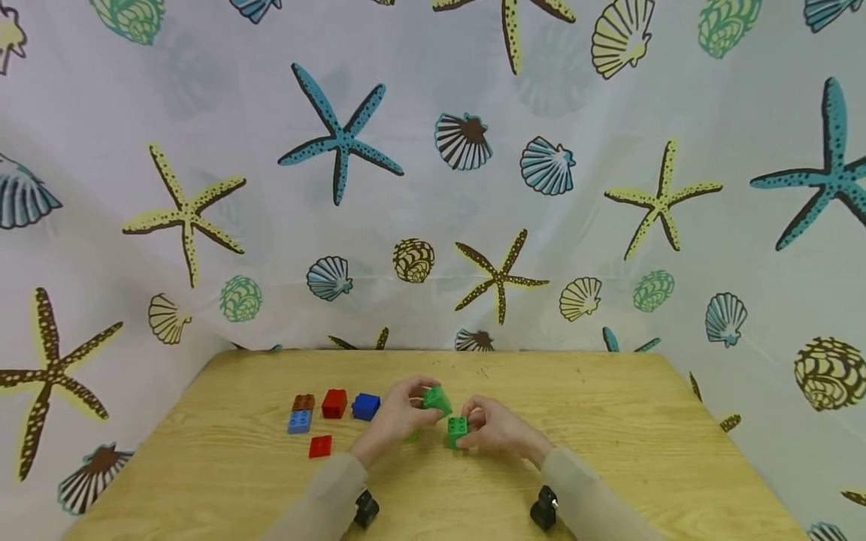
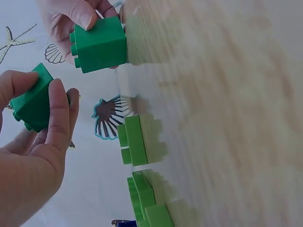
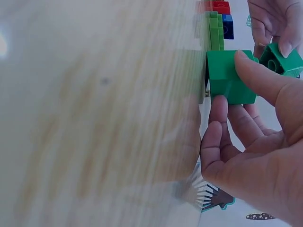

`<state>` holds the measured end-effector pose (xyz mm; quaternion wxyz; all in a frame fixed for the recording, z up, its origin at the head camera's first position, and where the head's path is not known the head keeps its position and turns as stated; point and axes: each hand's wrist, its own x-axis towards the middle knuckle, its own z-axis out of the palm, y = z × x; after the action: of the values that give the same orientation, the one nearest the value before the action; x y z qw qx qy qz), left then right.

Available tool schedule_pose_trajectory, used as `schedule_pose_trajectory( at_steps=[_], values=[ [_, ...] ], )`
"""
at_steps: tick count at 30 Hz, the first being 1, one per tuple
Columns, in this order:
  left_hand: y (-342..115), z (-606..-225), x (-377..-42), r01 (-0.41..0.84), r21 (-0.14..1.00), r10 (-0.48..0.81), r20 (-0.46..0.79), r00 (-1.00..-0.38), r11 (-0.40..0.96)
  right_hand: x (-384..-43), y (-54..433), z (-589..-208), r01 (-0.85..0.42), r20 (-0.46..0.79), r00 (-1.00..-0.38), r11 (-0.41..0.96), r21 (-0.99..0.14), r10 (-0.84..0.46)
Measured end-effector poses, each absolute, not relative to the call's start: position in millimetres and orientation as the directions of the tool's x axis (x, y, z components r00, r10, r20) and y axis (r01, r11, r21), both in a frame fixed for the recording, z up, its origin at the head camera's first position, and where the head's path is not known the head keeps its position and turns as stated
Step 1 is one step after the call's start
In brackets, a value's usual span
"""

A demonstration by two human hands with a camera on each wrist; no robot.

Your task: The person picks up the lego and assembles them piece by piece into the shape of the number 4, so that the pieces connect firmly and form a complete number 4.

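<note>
My left hand [image 1: 392, 418] pinches a green toy building brick [image 1: 436, 400] between thumb and fingers. That brick is held tilted above the table, its studs to the left in the head view and its hollow underside visible in the right wrist view. Close by on the right, my right hand [image 1: 499, 427] grips a second green brick [image 1: 457, 433] by its sides. This one is upright, studs up, its base right at the tabletop. Lighter green bricks [image 2: 137, 139] sit on the table below my left hand, mostly hidden by it in the head view.
Left of my hands on the wooden table [image 1: 609, 451] are a blue brick [image 1: 366, 406], a red brick [image 1: 334, 403], a brown brick [image 1: 304, 403], a light blue brick [image 1: 299, 421] and a flat red piece [image 1: 321, 446]. A patterned cloth [image 1: 419, 203] hangs behind and at both sides.
</note>
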<state>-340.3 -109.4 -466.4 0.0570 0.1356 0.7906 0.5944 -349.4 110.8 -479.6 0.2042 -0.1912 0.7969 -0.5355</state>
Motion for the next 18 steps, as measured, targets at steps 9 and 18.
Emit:
schedule_pose_trajectory(
  at_steps=[9, 18],
  values=[
    [-107.4, -466.8, -338.5, 0.194, 0.948, 0.280, 0.120, -0.952, 0.254, -349.3, 111.9, -478.2, -0.079, -0.124, -0.833, 0.337, -0.938, -0.539],
    [-105.8, -470.2, -340.9, 0.249, 0.925, 0.357, 0.138, -0.924, 0.287, -352.4, 114.9, -482.2, -0.091, -0.105, -0.822, 0.311, -0.946, -0.559]
  ],
)
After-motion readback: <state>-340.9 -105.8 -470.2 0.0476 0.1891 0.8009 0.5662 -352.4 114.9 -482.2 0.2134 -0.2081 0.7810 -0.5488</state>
